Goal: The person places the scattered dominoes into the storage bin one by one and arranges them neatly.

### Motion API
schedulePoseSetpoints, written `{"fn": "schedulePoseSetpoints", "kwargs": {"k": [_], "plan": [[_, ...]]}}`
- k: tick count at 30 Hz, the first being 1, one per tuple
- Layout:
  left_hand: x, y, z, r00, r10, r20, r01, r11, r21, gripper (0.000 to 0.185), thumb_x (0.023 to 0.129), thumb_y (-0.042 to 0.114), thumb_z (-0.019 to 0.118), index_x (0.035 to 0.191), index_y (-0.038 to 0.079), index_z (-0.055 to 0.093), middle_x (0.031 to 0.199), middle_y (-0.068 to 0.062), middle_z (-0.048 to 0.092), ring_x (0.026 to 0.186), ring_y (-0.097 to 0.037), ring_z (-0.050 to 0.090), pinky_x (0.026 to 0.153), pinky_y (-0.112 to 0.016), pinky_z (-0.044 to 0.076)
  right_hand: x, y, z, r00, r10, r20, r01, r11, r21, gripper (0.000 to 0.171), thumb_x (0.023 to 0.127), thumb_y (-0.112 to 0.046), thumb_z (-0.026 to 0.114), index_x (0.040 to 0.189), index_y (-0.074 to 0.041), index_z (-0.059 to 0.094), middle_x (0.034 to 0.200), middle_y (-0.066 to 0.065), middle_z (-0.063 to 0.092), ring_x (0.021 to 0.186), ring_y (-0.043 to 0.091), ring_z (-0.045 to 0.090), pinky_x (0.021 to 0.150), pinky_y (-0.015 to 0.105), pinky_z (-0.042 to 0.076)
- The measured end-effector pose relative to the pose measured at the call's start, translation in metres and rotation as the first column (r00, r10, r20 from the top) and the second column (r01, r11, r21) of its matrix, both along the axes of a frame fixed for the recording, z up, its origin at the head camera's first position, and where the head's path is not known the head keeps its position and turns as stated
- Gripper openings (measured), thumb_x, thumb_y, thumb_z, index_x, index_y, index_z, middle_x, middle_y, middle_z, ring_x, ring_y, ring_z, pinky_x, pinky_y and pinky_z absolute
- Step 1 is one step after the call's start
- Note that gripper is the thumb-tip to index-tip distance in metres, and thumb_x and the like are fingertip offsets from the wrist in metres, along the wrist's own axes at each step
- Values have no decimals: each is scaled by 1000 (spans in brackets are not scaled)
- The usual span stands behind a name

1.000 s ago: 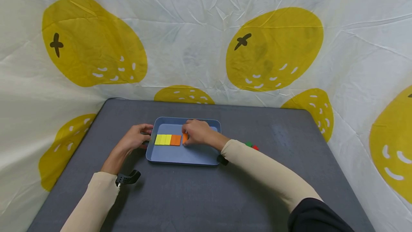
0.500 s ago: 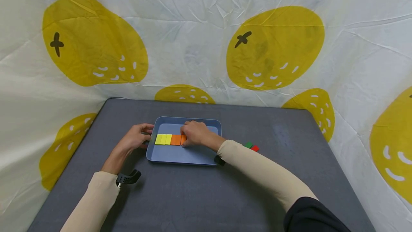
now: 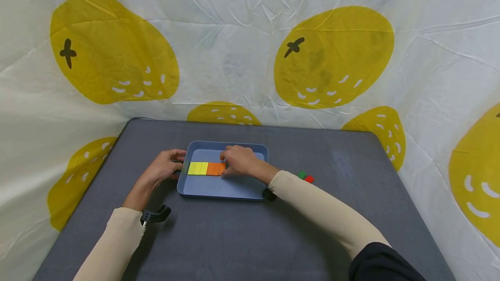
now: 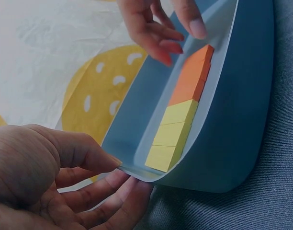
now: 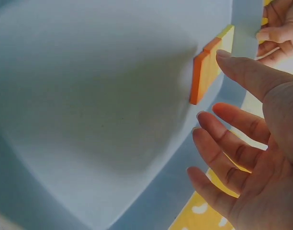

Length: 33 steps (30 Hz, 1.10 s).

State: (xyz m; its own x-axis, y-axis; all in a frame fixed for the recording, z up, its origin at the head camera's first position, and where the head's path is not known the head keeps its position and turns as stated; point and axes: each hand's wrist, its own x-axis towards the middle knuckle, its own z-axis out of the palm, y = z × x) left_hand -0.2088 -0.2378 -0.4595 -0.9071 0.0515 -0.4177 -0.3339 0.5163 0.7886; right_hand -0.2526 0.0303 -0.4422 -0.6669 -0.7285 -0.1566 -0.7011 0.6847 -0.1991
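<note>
A blue tray (image 3: 222,191) lies on the grey table with a row of thin tiles in it. Yellow tiles (image 3: 198,168) form the left part, and orange tiles (image 3: 214,168) continue the row to the right. My left hand (image 3: 161,169) is at the tray's left end; in the left wrist view its thumb and fingers pinch the rim (image 4: 151,180). Above the tray, my right hand (image 3: 241,160) is just right of the last orange tile (image 5: 199,79), its thumb and fingers spread apart with nothing between them.
On the table right of the tray, partly behind the right sleeve, lie a green tile (image 3: 301,175) and a red tile (image 3: 309,179). A white cloth (image 3: 230,64) with yellow fruit print hangs behind the table.
My right hand has slid an orange tile left against the end of the row, then let it go and drawn slightly back. The left hand stays at the rim.
</note>
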Motion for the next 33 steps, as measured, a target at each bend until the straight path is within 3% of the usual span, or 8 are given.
{"fn": "schedulePoseSetpoints", "kwargs": {"k": [6, 13, 24, 33], "plan": [[-1, -1, 0, 1000, 0, -2, 0, 1000, -7, 56, 98, 1, 54, 153, -2, 39, 143, -29, 47, 121, -41, 55, 81, -46, 60, 2, 10, 10, 999, -29, 40, 31, 999, -43, 52, 86, -45, 80, 127, -15, 70, 113, 2, 66, 99, 18, 62, 74, 35, 56], [-3, -1, 0, 1000, 5, -14, -5, 1000, -3, 55, 99, 1, 54, 152, -2, 41, 143, -28, 47, 119, -41, 56, 81, -46, 60, 4, 24, 22, 994, -54, 91, 60, 996, -69, 50, 87, -39, 80, 128, -13, 68, 114, 3, 66, 103, 19, 63, 81, 38, 56], [-2, -1, 2, 1000, 3, -16, -3, 1000, -4, 54, 99, -1, 54, 151, -3, 42, 143, -29, 47, 120, -41, 55, 82, -47, 60, 6, 52, 26, 994, -70, 79, 78, 990, -113, 49, 88, -38, 80, 128, -13, 68, 112, 2, 69, 103, 19, 65, 83, 43, 56], [-2, -1, 3, 1000, 2, -17, -2, 1000, 0, 53, 99, -1, 54, 151, -2, 42, 142, -29, 48, 118, -40, 56, 81, -45, 60, 8, 80, 34, 981, -143, 132, 162, 976, -146, 44, 88, -35, 79, 127, -15, 69, 112, 2, 70, 103, 18, 66, 81, 41, 55]]}}
